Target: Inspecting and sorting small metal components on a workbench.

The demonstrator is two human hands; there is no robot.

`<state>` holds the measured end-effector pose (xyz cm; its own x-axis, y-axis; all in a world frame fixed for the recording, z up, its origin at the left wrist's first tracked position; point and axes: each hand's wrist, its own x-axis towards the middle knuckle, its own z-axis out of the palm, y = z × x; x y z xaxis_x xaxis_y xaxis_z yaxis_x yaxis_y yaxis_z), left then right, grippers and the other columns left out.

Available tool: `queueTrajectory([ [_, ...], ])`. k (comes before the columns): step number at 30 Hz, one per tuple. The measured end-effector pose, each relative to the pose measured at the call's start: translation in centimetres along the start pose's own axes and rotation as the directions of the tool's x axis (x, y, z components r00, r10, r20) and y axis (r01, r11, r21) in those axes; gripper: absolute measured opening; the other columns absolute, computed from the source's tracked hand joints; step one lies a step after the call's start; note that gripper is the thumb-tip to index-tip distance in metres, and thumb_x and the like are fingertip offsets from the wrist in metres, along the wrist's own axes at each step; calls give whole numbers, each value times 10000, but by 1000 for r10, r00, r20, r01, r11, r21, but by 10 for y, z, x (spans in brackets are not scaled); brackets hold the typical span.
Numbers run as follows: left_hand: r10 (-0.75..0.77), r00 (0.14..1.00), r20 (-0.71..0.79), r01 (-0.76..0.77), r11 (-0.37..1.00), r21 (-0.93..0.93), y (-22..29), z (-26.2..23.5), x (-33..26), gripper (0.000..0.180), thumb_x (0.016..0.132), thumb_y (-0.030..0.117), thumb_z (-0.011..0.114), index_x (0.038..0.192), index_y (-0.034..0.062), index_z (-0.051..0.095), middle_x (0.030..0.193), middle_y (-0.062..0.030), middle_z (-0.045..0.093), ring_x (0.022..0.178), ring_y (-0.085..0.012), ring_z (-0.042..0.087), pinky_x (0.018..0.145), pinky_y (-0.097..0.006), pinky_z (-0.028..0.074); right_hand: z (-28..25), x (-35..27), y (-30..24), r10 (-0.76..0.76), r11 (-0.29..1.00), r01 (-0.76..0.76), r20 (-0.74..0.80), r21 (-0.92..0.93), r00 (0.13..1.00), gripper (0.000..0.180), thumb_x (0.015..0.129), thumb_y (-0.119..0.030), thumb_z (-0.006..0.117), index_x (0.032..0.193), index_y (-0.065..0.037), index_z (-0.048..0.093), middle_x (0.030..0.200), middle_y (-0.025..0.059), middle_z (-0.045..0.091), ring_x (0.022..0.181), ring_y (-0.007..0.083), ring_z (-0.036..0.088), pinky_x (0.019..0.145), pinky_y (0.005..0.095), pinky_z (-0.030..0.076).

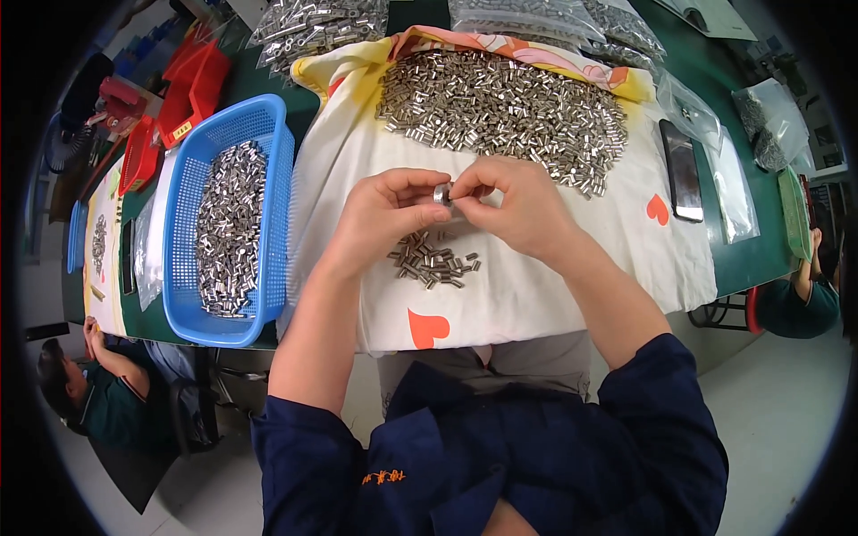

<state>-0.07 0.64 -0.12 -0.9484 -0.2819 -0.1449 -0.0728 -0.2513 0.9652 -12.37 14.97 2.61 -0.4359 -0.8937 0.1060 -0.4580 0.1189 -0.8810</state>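
Observation:
My left hand (384,213) is closed, with a small shiny metal sleeve (441,194) pinched between thumb and fingers. Right against the end of that sleeve, the fingertips of my right hand (517,198) are pressed together; whatever they grip is too small and covered to make out. Both hands are held over a white cloth (554,268) with red hearts. Beneath them lies a small heap of metal sleeves (436,265). Beyond the hands spreads a large pile of similar short metal sleeves (509,103).
A blue plastic basket (284,170) with many metal sleeves stands at the left. Red bins (192,89) are behind it. A dark phone (681,170) lies at the right beside plastic bags (735,192). Filled clear bags (322,31) line the back. Other people sit at both sides.

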Motion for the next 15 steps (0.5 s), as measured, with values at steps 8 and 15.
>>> queueTrajectory([
  [8,-25,996,-81,34,993,110,-1,3,0,312,737,-34,642,1039,-45,562,915,-84,619,797,-116,596,712,-225,493,15,-2,7,-263,918,209,-122,-337,957,96,695,-94,616,764,-27,608,727,92,612,648,226,599,598,296,475],
  [15,-27,1000,13,26,996,91,3,3,-2,314,731,-31,649,1033,-46,566,907,-75,622,794,-114,598,710,-221,492,-7,2,4,22,999,-21,56,-29,998,146,699,-80,643,836,-41,616,709,39,601,631,123,554,609,245,450],
])
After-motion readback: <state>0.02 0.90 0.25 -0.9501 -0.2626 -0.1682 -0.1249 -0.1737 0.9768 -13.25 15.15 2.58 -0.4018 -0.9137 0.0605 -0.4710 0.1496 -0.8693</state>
